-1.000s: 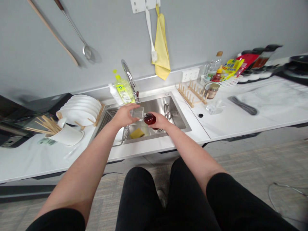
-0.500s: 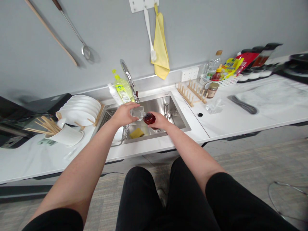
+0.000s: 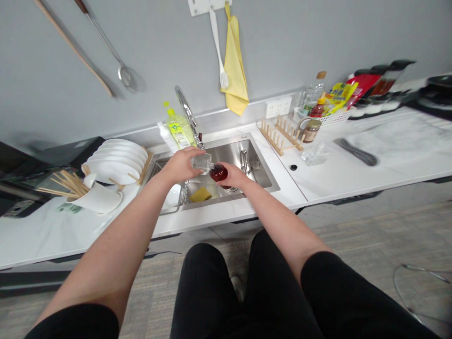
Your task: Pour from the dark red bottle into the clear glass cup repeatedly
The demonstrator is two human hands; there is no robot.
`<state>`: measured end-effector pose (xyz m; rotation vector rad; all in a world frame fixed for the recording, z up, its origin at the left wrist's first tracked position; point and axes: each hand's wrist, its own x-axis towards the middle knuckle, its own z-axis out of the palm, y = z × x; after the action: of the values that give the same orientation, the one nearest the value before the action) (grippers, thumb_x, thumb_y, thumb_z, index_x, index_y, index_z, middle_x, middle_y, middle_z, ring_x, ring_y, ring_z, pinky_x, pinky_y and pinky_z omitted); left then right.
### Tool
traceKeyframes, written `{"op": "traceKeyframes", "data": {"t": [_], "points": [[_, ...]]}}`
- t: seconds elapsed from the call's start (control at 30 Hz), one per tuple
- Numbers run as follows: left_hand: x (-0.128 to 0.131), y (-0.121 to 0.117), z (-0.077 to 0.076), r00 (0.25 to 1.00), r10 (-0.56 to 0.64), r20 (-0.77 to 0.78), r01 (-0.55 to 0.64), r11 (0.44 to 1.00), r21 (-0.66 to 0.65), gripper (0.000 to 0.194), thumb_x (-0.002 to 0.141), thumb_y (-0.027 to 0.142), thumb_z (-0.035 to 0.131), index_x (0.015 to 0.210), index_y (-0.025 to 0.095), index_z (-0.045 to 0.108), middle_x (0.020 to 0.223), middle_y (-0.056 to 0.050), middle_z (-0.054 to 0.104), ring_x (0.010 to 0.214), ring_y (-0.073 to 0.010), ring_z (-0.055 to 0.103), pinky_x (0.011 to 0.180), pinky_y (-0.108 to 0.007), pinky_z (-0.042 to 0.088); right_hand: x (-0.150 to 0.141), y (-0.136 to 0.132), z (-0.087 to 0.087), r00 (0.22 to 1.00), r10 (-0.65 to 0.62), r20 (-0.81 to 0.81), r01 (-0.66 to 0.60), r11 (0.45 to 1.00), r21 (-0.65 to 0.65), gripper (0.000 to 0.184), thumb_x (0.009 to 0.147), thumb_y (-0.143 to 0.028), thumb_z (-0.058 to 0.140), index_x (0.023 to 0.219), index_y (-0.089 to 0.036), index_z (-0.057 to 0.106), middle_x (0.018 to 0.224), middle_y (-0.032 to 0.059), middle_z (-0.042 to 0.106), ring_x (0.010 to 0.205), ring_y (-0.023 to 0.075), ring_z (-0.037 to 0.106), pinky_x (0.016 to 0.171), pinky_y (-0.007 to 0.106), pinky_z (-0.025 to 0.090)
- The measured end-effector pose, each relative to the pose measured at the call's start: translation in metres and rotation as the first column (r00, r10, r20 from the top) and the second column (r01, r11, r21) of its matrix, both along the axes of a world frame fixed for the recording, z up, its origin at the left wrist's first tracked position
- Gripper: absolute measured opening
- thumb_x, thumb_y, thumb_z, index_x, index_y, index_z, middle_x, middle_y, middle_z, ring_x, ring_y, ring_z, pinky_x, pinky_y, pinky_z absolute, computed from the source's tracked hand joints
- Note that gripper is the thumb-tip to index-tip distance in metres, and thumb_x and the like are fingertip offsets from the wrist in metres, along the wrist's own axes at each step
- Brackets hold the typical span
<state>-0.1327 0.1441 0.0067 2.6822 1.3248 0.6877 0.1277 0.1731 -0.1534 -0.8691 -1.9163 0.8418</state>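
A clear bottle (image 3: 202, 163) is held over the sink (image 3: 260, 175) in the left hand (image 3: 183, 165), its sides gripped between thumb and fingers. It is tipped over sideways, with its neck pointed at a red bottle (image 3: 218, 173), which is clasped in the curled fingers of the right hand (image 3: 233, 175). The two bottles are brought together end to end; whether their mouths actually touch cannot be made out with certainty at this size.

Below the hands, a yellow sponge (image 3: 200, 194) is seen in the sink. Behind the left hand, the soap (image 3: 180, 130) and a white bottle (image 3: 166, 135) are placed side by side near the tap (image 3: 185, 106). To the left, white plates (image 3: 115, 162) are stacked on edge, and chopsticks (image 3: 67, 183) are held in a white cup (image 3: 100, 197).

On the counter (image 3: 282, 197) to the right, a small black cap (image 3: 293, 167) is set near a wooden rack (image 3: 282, 135). A jar (image 3: 312, 131) is placed just beside the rack, and a grey cable (image 3: 357, 151) is laid farther right. On the wall, a yellow cloth (image 3: 236, 66) is hung above the sink.
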Motion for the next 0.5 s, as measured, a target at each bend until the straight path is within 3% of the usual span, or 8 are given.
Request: {"op": "traceKeyframes", "data": {"t": [0.5], "points": [[0.0056,0.0051,0.009,0.995,-0.072,-0.068,0.072,0.997,0.006,0.071,0.076,0.043,0.088,0.144,0.022,0.082,0.144,-0.015,0.078,0.133,-0.0409,0.074,0.124,-0.058,0.058,0.0004,0.0002,-0.0005,1.0,0.0,-0.003,0.0,1.0,-0.008,0.086,0.068,-0.03,0.106,0.147,-0.028,0.073,0.139,0.0057,0.083,0.127,0.032,0.08,0.117,0.048,0.059]]}}
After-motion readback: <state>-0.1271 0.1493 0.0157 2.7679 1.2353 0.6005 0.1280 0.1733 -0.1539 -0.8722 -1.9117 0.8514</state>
